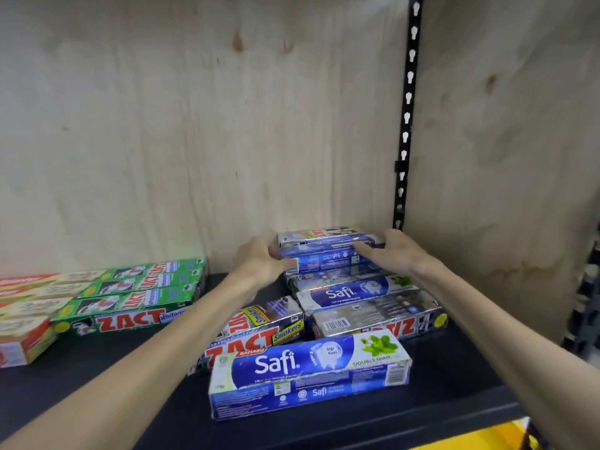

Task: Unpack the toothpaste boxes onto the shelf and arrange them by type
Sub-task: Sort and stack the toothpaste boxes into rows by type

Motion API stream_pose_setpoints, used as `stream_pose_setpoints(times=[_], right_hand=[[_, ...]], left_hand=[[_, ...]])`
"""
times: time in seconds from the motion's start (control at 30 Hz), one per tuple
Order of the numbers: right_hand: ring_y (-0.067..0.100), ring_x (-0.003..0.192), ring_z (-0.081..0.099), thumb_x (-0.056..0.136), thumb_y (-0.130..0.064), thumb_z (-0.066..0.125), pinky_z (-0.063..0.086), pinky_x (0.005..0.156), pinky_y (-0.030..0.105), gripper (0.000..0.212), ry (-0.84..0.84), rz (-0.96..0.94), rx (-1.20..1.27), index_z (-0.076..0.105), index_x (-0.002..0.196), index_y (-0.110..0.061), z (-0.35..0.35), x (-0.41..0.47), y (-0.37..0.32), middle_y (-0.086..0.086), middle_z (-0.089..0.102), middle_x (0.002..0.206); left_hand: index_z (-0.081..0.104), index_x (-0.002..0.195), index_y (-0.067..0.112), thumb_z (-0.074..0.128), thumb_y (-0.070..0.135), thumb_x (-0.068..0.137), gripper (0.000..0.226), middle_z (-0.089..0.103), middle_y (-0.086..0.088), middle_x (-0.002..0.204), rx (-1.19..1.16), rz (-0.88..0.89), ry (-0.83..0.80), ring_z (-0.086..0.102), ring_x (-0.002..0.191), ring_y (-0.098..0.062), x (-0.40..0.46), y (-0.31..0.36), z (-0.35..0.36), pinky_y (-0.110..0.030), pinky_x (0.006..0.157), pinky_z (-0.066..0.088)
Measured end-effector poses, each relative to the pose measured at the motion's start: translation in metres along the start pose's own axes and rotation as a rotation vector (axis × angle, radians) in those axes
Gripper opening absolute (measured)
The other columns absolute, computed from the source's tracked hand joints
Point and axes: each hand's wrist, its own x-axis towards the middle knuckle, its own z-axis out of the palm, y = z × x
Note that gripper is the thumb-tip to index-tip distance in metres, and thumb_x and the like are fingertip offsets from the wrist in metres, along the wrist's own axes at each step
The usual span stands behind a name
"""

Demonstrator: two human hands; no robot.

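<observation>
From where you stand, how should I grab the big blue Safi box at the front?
Grip the front Safi box by its two short ends, one hand each side, coming from the shelf's open front. It lies flat and long, leaning partly on the Zact Smokers box, so lift it level.

Left hand (259, 263) and right hand (394, 251) grip the ends of a wrapped toothpaste pack (324, 246). It sits atop stacked Safi packs (350, 292) on the dark shelf (454, 381).

Pale plywood back panel (201, 131), showing knots and grain, standing behind the display. Black slotted metal upright (407, 115) running vertically along the panel's right part. Yellow surface (493, 438) showing at the lower right corner, partly cut off.
</observation>
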Motion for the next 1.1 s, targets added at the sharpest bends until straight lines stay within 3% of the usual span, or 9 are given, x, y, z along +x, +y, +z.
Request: stream_pose_setpoints(times=[0.07,0.2,0.27,0.4,0.53,0.63,0.77,0.97,1.1], right_hand=[[0.025,0.102,0.067,0.080,-0.073,0.062,0.049,0.101,0.054,0.054,0.016,-0.016,0.022,0.067,0.103,-0.024,-0.002,-0.003,0.002,-0.001,0.073,0.103],[0.023,0.101,0.067,0.084,-0.051,0.075,0.052,0.097,0.046,0.039,0.179,-0.094,0.061,0.071,0.106,-0.019,-0.019,-0.038,-0.007,-0.005,0.072,0.097],[0.019,0.097,0.069,0.081,-0.041,0.082,0.054,0.091,0.037,0.038,0.271,-0.138,0.110,0.072,0.108,-0.017,-0.029,-0.066,-0.011,-0.007,0.071,0.089],[-0.018,0.066,0.063,0.078,-0.024,0.087,0.044,0.060,0.003,0.033,0.246,-0.201,0.228,0.067,0.105,-0.020,-0.035,-0.131,-0.011,-0.024,0.063,0.075],[-0.016,0.070,0.063,0.075,-0.033,0.088,0.046,0.057,0.004,0.054,0.147,-0.170,0.232,0.068,0.121,-0.011,-0.022,-0.174,0.000,-0.021,0.063,0.081],[-0.018,0.085,0.061,0.072,-0.044,0.087,0.046,0.064,0.004,0.063,0.139,-0.200,0.220,0.066,0.125,-0.018,-0.019,-0.188,0.005,-0.016,0.069,0.091],[-0.028,0.084,0.056,0.075,-0.046,0.083,0.044,0.060,0.001,0.061,0.083,-0.225,0.204,0.059,0.128,-0.028,-0.022,-0.197,0.003,-0.022,0.063,0.095],[-0.016,0.083,0.062,0.081,-0.060,0.069,0.043,0.063,0.002,0.041,0.117,-0.228,0.219,0.072,0.109,-0.030,-0.030,-0.182,0.008,-0.015,0.074,0.089],[-0.009,0.081,0.067,0.086,-0.066,0.060,0.048,0.066,0.009,0.045,0.181,-0.206,0.276,0.077,0.101,-0.027,-0.036,-0.149,0.004,-0.015,0.077,0.087]], left_hand=[[0.073,0.094,0.012,0.083,0.031,0.082,0.024,0.073,-0.001,0.090,-0.019,-0.012,-0.003,0.066,0.085,-0.016,-0.003,0.000,-0.001,-0.030,0.071,0.050],[0.069,0.085,0.021,0.083,0.023,0.082,0.014,0.075,0.000,0.091,-0.117,0.045,0.058,0.068,0.086,-0.016,-0.019,0.006,-0.007,-0.028,0.078,0.053],[0.065,0.079,0.025,0.082,0.019,0.083,0.018,0.071,0.007,0.080,-0.173,0.091,0.069,0.066,0.075,-0.007,-0.037,0.012,-0.017,-0.019,0.071,0.051],[0.066,0.085,0.024,0.080,0.014,0.085,0.017,0.069,0.009,0.076,-0.199,0.152,0.034,0.063,0.054,0.008,-0.087,0.004,-0.044,-0.004,0.053,0.045],[0.066,0.091,0.029,0.083,0.029,0.081,0.020,0.070,0.009,0.085,-0.041,0.194,0.048,0.066,0.074,-0.004,-0.137,-0.017,-0.065,-0.010,0.060,0.047],[0.067,0.087,0.030,0.086,0.033,0.077,0.022,0.071,0.008,0.081,-0.035,0.250,0.070,0.064,0.077,-0.007,-0.157,-0.030,-0.074,-0.011,0.065,0.049],[0.069,0.092,0.033,0.080,0.042,0.081,0.018,0.071,0.018,0.084,-0.007,0.302,0.047,0.063,0.084,-0.001,-0.165,-0.039,-0.079,-0.011,0.070,0.048],[0.069,0.100,0.035,0.068,0.057,0.082,0.029,0.071,0.016,0.091,0.011,0.266,0.040,0.062,0.088,0.004,-0.148,-0.043,-0.083,-0.009,0.069,0.045],[0.072,0.110,0.035,0.060,0.077,0.075,0.056,0.073,0.016,0.108,-0.214,0.193,-0.089,0.063,0.104,0.001,-0.111,-0.036,-0.090,-0.024,0.092,0.046]])
